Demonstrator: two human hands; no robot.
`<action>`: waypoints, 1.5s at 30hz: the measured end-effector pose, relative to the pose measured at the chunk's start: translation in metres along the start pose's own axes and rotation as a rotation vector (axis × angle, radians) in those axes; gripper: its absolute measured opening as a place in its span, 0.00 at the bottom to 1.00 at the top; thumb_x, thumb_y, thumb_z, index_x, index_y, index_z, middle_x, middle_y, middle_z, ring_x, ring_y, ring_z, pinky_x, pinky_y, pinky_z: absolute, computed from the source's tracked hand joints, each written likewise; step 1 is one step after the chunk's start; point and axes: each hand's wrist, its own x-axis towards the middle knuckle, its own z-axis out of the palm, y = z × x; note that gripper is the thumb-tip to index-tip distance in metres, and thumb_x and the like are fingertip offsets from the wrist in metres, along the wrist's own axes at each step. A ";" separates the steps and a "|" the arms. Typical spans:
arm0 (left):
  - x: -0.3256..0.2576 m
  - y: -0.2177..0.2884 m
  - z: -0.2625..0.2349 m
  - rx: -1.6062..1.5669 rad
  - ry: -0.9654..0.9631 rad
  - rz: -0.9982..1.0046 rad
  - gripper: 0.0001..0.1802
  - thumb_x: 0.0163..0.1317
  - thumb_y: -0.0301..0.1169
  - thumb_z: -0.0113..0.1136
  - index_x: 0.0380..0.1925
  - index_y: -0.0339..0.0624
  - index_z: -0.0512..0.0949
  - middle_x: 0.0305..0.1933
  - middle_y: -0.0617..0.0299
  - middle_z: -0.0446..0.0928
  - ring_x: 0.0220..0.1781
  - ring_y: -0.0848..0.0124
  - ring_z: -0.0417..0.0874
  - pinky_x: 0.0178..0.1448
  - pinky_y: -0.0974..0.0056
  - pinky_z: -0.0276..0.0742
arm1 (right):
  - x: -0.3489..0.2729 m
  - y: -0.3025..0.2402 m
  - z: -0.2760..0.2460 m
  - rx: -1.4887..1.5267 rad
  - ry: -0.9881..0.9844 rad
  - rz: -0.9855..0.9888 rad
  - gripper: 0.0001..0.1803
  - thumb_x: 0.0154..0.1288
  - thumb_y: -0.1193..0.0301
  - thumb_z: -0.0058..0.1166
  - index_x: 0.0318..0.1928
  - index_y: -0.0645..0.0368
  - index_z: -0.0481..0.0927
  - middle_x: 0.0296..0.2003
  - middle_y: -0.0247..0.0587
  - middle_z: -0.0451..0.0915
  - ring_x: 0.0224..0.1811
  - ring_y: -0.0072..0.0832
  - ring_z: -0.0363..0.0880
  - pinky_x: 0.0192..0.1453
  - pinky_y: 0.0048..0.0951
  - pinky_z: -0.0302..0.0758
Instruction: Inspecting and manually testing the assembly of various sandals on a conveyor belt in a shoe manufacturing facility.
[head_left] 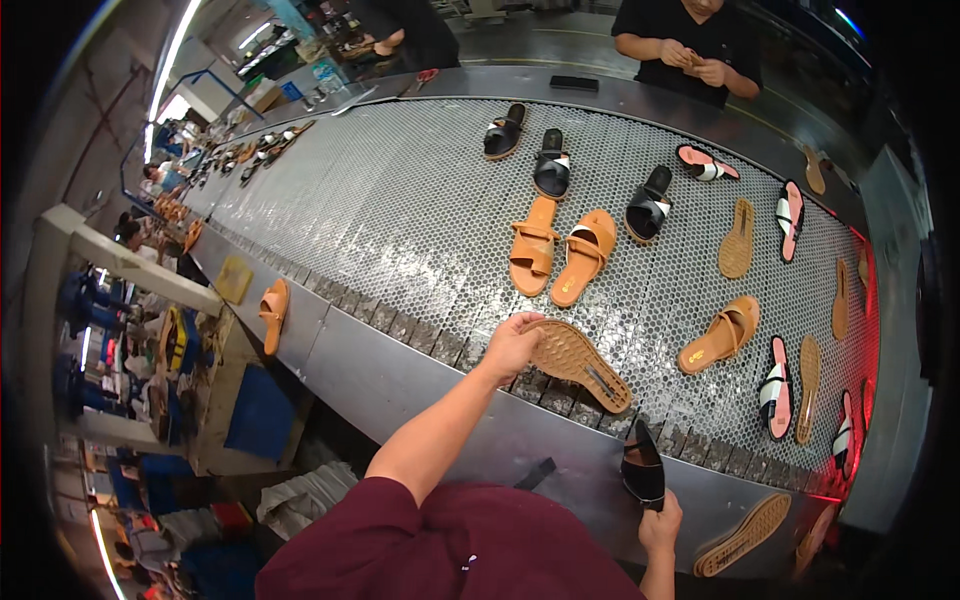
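Near the frame's centre, our left hand [512, 343] grips one end of a tan sole [580, 364], tread side up with its diamond pattern showing; its long axis runs from centre toward lower right above the mesh surface [400, 210]. At lower right, our right hand [660, 522] clasps a black sandal [642, 463], pointing upward.

Tan tread-patterned sole [578, 363]; black sandal [642, 467]; silver honeycomb-mesh belt [400, 220]; maroon sleeve [450, 545].
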 end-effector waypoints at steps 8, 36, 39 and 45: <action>-0.049 0.045 0.023 -0.326 -0.088 -0.032 0.15 0.73 0.29 0.54 0.55 0.32 0.75 0.45 0.57 0.83 0.44 0.70 0.85 0.52 0.64 0.82 | 0.014 -0.001 -0.019 0.713 -0.029 0.287 0.07 0.72 0.75 0.51 0.46 0.65 0.77 0.33 0.41 0.82 0.31 0.26 0.81 0.37 0.29 0.80; -0.052 -0.028 0.060 -0.410 -0.523 -0.264 0.38 0.60 0.25 0.69 0.68 0.38 0.62 0.63 0.53 0.74 0.63 0.64 0.77 0.68 0.58 0.73 | 0.065 -0.066 0.076 0.920 -0.512 0.457 0.09 0.72 0.70 0.56 0.40 0.64 0.81 0.30 0.37 0.83 0.30 0.21 0.80 0.36 0.25 0.76; -0.053 -0.028 0.063 -0.387 -0.522 -0.275 0.35 0.62 0.25 0.67 0.67 0.38 0.61 0.63 0.54 0.74 0.62 0.65 0.77 0.68 0.59 0.73 | 0.063 -0.059 0.077 0.930 -0.497 0.426 0.09 0.72 0.69 0.57 0.40 0.64 0.81 0.29 0.36 0.83 0.30 0.21 0.80 0.36 0.25 0.75; -0.056 -0.027 0.071 -0.358 -0.512 -0.306 0.33 0.65 0.25 0.64 0.68 0.39 0.61 0.60 0.57 0.75 0.61 0.68 0.77 0.67 0.60 0.73 | 0.065 -0.056 0.068 0.901 -0.512 0.463 0.08 0.71 0.70 0.57 0.39 0.64 0.81 0.29 0.36 0.83 0.30 0.21 0.80 0.36 0.25 0.75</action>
